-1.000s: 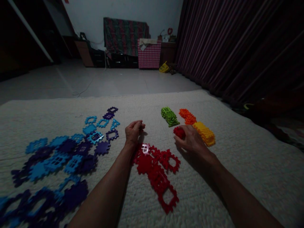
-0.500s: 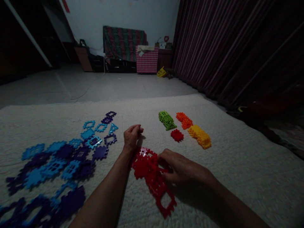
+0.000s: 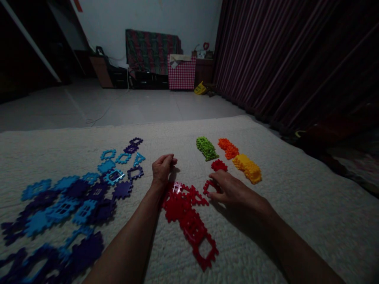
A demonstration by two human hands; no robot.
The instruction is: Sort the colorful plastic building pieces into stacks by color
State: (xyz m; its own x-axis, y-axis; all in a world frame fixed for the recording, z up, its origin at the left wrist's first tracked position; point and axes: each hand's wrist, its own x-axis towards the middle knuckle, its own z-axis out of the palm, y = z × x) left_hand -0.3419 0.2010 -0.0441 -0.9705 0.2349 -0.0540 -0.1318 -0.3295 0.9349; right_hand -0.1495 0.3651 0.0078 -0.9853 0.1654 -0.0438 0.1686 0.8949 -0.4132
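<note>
My right hand (image 3: 226,187) grips a red frame-shaped toy tile (image 3: 208,185) with notched edges, between thumb and fingers. Just beyond it lies a small red stack of tiles (image 3: 219,165). My left hand (image 3: 162,167) rests on the mat with its fingers curled closed; whether anything is inside them is hidden. Between my forearms spreads a loose pile of red notched tiles (image 3: 177,207), some solid, some with window grids. A red triangular tile (image 3: 199,197) sticks out on the pile's right side.
Scattered blue and purple tiles (image 3: 79,191) cover the left of the white mat (image 3: 166,134). Stacks of green tiles (image 3: 207,148), orange tiles (image 3: 227,148) and yellow tiles (image 3: 247,168) stand at the right. Further back are a checkered cloth (image 3: 181,73) and a dark curtain (image 3: 254,51).
My right hand has lifted a red frame tile off the red pile and moved it away, right and forward, toward the small red stack. My left hand stays in place.
</note>
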